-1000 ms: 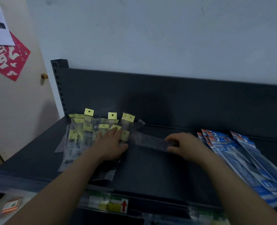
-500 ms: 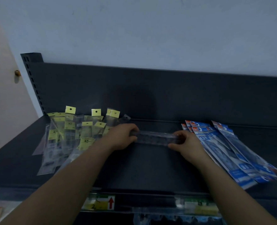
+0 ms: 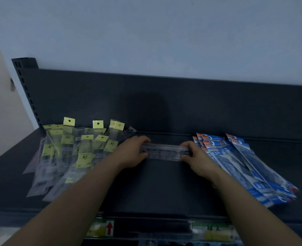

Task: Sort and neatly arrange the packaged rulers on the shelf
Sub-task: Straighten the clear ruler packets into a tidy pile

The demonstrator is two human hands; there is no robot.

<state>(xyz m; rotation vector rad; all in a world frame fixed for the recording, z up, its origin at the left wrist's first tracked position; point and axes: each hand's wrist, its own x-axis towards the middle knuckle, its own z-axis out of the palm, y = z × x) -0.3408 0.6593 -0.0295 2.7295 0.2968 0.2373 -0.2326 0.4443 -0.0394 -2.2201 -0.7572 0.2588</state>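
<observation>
At the near edge, the shelf's label strip (image 3: 164,229) carries a tag with a red arrow (image 3: 109,228) left of centre and a yellow-green tag further right, print illegible. Both forearms reach over it across the dark shelf (image 3: 164,189). The left hand (image 3: 132,151) grips the left end of a clear packaged ruler (image 3: 164,152), fingers curled over its top edge; the right hand (image 3: 198,158) grips the right end likewise. The ruler lies crosswise mid-shelf, level; whether it touches the surface cannot be told. Just left of the left hand lies a loose, overlapping spread of clear packages with yellow header tags (image 3: 72,153). Beside the right hand, blue packaged rulers (image 3: 244,166) lie fanned, heads toward the rear. Behind stands the dark back panel (image 3: 164,103), a slotted upright (image 3: 25,86) at its left end, then a pale wall (image 3: 146,32).
</observation>
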